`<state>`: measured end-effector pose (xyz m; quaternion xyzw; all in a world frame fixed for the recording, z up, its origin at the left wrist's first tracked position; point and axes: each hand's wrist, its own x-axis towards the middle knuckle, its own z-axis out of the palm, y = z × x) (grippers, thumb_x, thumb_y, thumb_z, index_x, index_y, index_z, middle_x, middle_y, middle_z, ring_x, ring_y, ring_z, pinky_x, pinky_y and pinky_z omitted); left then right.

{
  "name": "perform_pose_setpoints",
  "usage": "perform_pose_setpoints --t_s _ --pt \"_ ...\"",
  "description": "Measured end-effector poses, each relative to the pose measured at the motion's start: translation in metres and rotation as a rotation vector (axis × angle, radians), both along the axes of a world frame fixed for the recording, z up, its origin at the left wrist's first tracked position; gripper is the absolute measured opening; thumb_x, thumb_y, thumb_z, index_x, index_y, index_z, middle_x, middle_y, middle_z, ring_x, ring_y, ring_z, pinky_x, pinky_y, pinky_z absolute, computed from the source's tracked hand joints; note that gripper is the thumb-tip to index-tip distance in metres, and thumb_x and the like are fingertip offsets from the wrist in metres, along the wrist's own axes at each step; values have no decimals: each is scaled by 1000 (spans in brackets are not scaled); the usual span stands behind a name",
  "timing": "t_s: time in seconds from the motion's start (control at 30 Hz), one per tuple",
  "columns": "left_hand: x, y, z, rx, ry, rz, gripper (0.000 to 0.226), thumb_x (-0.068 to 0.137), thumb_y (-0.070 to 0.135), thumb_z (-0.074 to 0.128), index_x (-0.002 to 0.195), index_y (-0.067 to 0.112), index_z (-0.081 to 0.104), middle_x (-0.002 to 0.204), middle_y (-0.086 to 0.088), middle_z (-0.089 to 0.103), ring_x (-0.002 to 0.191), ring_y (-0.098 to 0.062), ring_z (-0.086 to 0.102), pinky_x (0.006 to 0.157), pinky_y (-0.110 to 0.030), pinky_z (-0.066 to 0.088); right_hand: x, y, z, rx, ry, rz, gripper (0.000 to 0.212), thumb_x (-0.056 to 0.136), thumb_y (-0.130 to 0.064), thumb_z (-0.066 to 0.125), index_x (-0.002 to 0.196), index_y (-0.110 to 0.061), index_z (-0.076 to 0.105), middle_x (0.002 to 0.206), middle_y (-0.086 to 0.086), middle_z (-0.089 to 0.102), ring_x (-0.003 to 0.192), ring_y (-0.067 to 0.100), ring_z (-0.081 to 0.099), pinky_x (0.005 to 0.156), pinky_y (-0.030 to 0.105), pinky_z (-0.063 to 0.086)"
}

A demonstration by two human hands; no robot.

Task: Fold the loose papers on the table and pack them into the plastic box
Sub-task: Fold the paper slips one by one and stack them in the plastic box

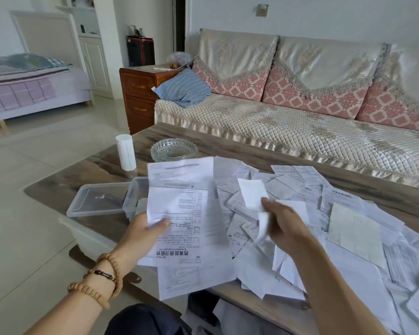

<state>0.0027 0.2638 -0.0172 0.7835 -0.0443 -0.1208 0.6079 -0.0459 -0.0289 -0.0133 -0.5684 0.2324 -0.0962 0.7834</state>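
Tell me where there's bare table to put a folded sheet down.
Bare table runs along the sofa-side edge, right of the glass ashtray, and around the white roll. The paper pile crowds the right half. The box sits beside its lid.

Both forearms are bare, with no sleeves in view; the left hand (144, 234) and right hand (284, 224) wear no gloves or rings that can be seen. The left wrist carries a wooden bead bracelet (99, 280) wound in several loops of tan beads; one loop has a dark section with small metal links. Dark trousers (140, 320) cover the lap.
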Motion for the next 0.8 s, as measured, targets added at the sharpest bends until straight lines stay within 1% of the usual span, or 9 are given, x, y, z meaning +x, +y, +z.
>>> perform_pose_setpoints --t_s 0.1,0.2,0.3,0.4,0.5,0.63,0.7,0.77,0.8 --pt "-1 -8 3 -130 81 8 11 93 23 64 103 22 68 92 9 76 87 -7 71 76 -30 53 -17 25 -2 194 45 122 43 89 -22 63 109 16 59 87 25 65 71 30 61 65 34 52" --pt "-3 -16 5 -199 119 -15 20 90 23 67 109 16 67 97 4 76 90 -12 72 81 -35 55 -32 46 -7 297 68 216 24 94 -25 55 102 -3 63 72 10 68 59 22 63 58 30 50" --pt "-4 -20 7 -241 147 -55 22 91 22 66 110 13 66 101 -2 76 94 -20 72 86 -46 56 -40 58 -12 182 69 253 25 99 -28 48 91 -11 65 65 -2 72 57 12 69 50 23 54" --pt "-5 -23 8 -271 154 -89 19 92 19 64 109 12 67 101 -6 75 93 -24 72 83 -46 57 -43 65 -11 88 54 285 25 101 -18 45 88 -3 61 55 -4 70 51 4 67 48 16 51" --pt "-4 -23 11 -328 198 -119 19 91 14 63 108 8 68 102 -13 74 94 -31 71 84 -47 55 -44 71 -11 42 -7 349 31 92 -14 61 94 16 54 93 25 69 81 25 67 74 29 53" --pt "-4 -23 15 -211 196 -416 30 80 22 67 107 11 70 106 -14 73 99 -35 69 83 -44 54 -30 59 12 -90 -159 467 34 76 -16 71 91 14 64 93 14 71 84 27 67 72 33 55" --pt "-4 -27 15 -187 193 -470 36 78 28 67 110 13 68 109 -12 73 101 -33 69 88 -47 53 -29 58 23 -72 -171 610 18 78 -12 70 93 -5 77 101 14 73 97 29 69 88 42 55" --pt "-3 -31 15 -178 174 -452 37 78 31 67 112 15 69 110 -9 73 104 -30 68 95 -49 49 -30 62 25 -79 -142 701 24 90 -5 62 88 -20 81 95 4 76 94 17 72 83 33 58" --pt "-2 -32 15 -159 161 -450 37 80 32 67 113 17 69 111 -6 73 106 -27 67 97 -49 47 -31 62 18 -88 -132 741 23 92 -7 60 96 -18 79 101 6 75 101 19 70 87 36 56"
